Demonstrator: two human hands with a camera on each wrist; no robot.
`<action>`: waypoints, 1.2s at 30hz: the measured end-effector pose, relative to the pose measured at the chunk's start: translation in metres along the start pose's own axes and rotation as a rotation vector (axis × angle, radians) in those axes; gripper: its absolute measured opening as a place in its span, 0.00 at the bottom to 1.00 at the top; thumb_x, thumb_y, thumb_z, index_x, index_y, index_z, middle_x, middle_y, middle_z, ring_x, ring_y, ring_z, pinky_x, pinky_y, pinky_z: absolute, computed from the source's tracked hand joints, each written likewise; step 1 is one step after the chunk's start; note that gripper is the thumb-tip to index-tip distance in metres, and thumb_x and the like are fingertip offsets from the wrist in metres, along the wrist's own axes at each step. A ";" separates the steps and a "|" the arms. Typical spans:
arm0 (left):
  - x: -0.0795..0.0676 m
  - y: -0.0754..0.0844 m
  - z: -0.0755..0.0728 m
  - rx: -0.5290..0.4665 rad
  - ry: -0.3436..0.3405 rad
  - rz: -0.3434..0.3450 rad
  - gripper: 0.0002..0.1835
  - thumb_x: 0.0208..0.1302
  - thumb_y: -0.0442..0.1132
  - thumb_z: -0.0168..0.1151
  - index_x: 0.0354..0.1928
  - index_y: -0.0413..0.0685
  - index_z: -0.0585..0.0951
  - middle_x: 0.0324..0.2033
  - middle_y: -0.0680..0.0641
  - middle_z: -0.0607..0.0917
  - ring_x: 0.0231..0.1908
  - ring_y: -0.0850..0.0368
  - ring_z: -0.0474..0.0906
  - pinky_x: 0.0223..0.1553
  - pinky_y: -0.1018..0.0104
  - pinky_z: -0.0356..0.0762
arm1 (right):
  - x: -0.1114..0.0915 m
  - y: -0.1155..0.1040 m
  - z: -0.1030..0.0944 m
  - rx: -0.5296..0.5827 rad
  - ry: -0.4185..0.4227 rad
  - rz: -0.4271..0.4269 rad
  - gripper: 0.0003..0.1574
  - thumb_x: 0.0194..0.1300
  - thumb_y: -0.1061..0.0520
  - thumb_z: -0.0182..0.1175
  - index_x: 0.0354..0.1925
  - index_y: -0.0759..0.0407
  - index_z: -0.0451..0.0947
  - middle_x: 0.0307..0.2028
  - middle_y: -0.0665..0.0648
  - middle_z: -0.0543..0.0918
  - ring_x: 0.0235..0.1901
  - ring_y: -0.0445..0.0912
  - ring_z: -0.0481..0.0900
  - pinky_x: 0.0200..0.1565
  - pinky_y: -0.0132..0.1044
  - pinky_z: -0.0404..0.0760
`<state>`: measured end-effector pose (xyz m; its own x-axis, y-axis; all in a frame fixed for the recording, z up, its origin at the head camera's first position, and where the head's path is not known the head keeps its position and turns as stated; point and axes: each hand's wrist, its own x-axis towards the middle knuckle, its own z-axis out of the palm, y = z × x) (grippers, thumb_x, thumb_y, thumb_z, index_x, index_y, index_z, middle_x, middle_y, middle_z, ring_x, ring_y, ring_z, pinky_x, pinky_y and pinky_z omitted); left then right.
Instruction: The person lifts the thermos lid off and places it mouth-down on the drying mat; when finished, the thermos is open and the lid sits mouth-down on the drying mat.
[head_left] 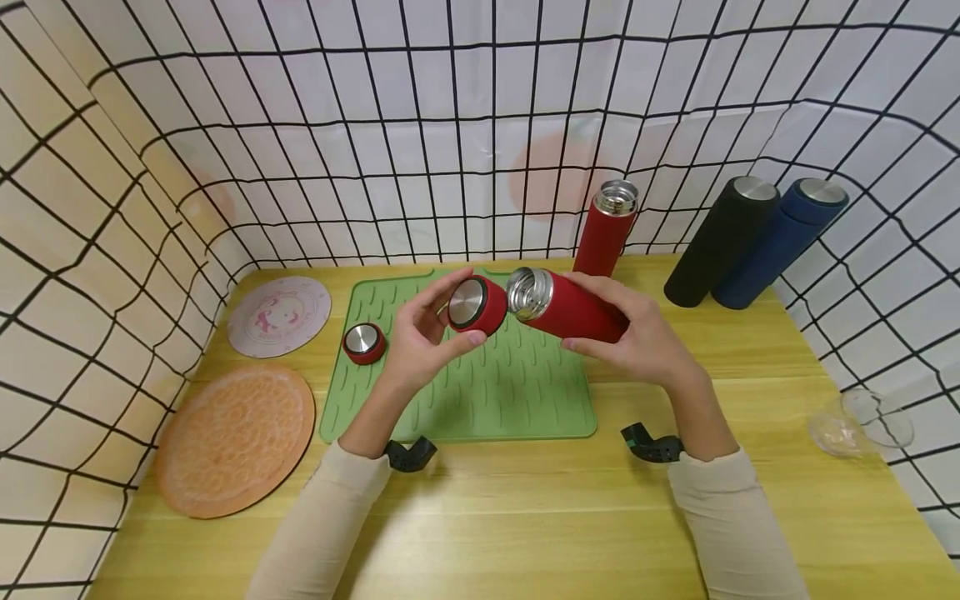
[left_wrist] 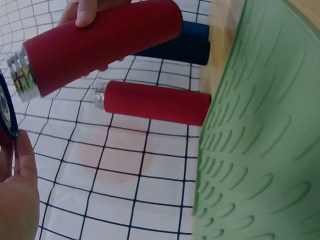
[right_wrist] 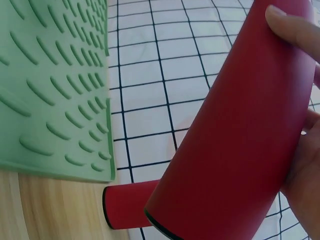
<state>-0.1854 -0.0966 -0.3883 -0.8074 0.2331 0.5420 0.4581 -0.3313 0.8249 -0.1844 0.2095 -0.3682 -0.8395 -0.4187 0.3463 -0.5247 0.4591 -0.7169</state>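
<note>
Left hand holds red lid | right hand holds red bottle, tilted, mouth beside lid | second red lid lies on green mat

The head view looks forward and down from above; the closer, sideways-turned wrist views share the green mat.

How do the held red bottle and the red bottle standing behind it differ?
The held bottle is tilted, its mouth facing the cap; the standing bottle is upright. The held bottle is lifted in the right hand; the standing bottle is untouched on the table. Both are red, with uncovered metal mouths.
</note>
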 end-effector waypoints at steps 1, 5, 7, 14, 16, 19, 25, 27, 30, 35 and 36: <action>0.000 0.000 -0.001 0.011 0.003 -0.005 0.48 0.52 0.50 0.83 0.69 0.30 0.72 0.63 0.48 0.81 0.63 0.52 0.77 0.61 0.66 0.79 | 0.000 0.000 -0.001 0.004 0.008 0.014 0.53 0.57 0.61 0.77 0.75 0.39 0.67 0.69 0.55 0.74 0.63 0.54 0.72 0.51 0.31 0.81; 0.001 0.002 -0.007 0.073 0.010 -0.026 0.46 0.52 0.50 0.83 0.68 0.31 0.74 0.62 0.46 0.82 0.62 0.51 0.77 0.61 0.66 0.79 | -0.001 0.004 -0.008 0.015 0.048 0.063 0.53 0.60 0.62 0.75 0.76 0.36 0.64 0.70 0.57 0.72 0.65 0.56 0.71 0.52 0.24 0.78; 0.001 0.003 -0.009 0.101 0.013 -0.037 0.44 0.52 0.46 0.83 0.67 0.32 0.74 0.61 0.45 0.82 0.61 0.50 0.78 0.61 0.66 0.79 | -0.001 0.007 -0.012 0.020 0.073 0.077 0.53 0.61 0.62 0.74 0.77 0.35 0.63 0.70 0.56 0.73 0.64 0.56 0.71 0.52 0.22 0.76; -0.001 0.006 -0.018 0.204 0.043 -0.064 0.38 0.52 0.30 0.80 0.67 0.37 0.76 0.62 0.45 0.82 0.60 0.50 0.78 0.59 0.65 0.78 | -0.002 0.017 -0.026 0.013 0.188 0.098 0.54 0.62 0.65 0.72 0.78 0.38 0.60 0.69 0.55 0.73 0.66 0.49 0.70 0.59 0.22 0.73; -0.002 0.006 -0.023 0.230 0.051 -0.078 0.38 0.53 0.28 0.79 0.68 0.40 0.77 0.63 0.46 0.81 0.60 0.50 0.78 0.59 0.65 0.78 | -0.003 0.020 -0.030 0.014 0.215 0.119 0.54 0.63 0.64 0.71 0.79 0.39 0.58 0.70 0.55 0.73 0.68 0.48 0.69 0.63 0.24 0.72; -0.004 0.007 -0.030 0.271 0.056 -0.097 0.38 0.53 0.26 0.78 0.68 0.45 0.77 0.63 0.46 0.81 0.61 0.51 0.77 0.59 0.66 0.78 | -0.004 0.024 -0.035 0.029 0.252 0.160 0.54 0.66 0.61 0.70 0.80 0.38 0.55 0.71 0.55 0.71 0.70 0.48 0.69 0.69 0.33 0.72; -0.010 0.008 -0.044 0.363 0.054 -0.147 0.38 0.54 0.27 0.78 0.68 0.51 0.78 0.64 0.47 0.80 0.62 0.53 0.77 0.62 0.64 0.77 | -0.001 0.035 -0.042 0.052 0.377 0.196 0.52 0.67 0.58 0.70 0.79 0.37 0.56 0.73 0.52 0.69 0.72 0.49 0.68 0.74 0.45 0.69; -0.013 0.008 -0.048 0.401 0.050 -0.172 0.38 0.54 0.29 0.78 0.68 0.53 0.78 0.63 0.48 0.81 0.62 0.55 0.76 0.64 0.63 0.77 | 0.001 0.040 -0.044 0.063 0.424 0.195 0.51 0.67 0.58 0.70 0.79 0.38 0.56 0.73 0.52 0.70 0.71 0.49 0.69 0.73 0.44 0.69; -0.017 0.007 -0.054 0.456 0.044 -0.215 0.38 0.54 0.32 0.79 0.69 0.56 0.78 0.62 0.49 0.81 0.63 0.57 0.76 0.67 0.60 0.74 | 0.003 0.049 -0.047 0.082 0.467 0.210 0.50 0.66 0.58 0.70 0.78 0.39 0.57 0.72 0.52 0.71 0.69 0.48 0.71 0.71 0.42 0.71; -0.022 0.004 -0.064 0.521 0.045 -0.273 0.39 0.55 0.36 0.80 0.70 0.58 0.76 0.63 0.49 0.81 0.65 0.56 0.74 0.71 0.55 0.71 | 0.010 0.060 -0.051 0.126 0.511 0.247 0.50 0.66 0.58 0.70 0.78 0.40 0.57 0.73 0.52 0.70 0.70 0.48 0.70 0.74 0.42 0.69; -0.023 0.003 -0.066 0.535 0.049 -0.285 0.39 0.55 0.37 0.80 0.70 0.58 0.76 0.63 0.49 0.80 0.65 0.56 0.74 0.71 0.55 0.71 | 0.012 0.062 -0.051 0.142 0.518 0.251 0.50 0.67 0.57 0.70 0.78 0.40 0.57 0.73 0.53 0.69 0.71 0.49 0.70 0.75 0.42 0.68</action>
<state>-0.1902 -0.1631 -0.4091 -0.9360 0.1983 0.2908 0.3347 0.2462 0.9096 -0.2340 0.2725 -0.3776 -0.9140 0.1424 0.3798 -0.3066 0.3707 -0.8767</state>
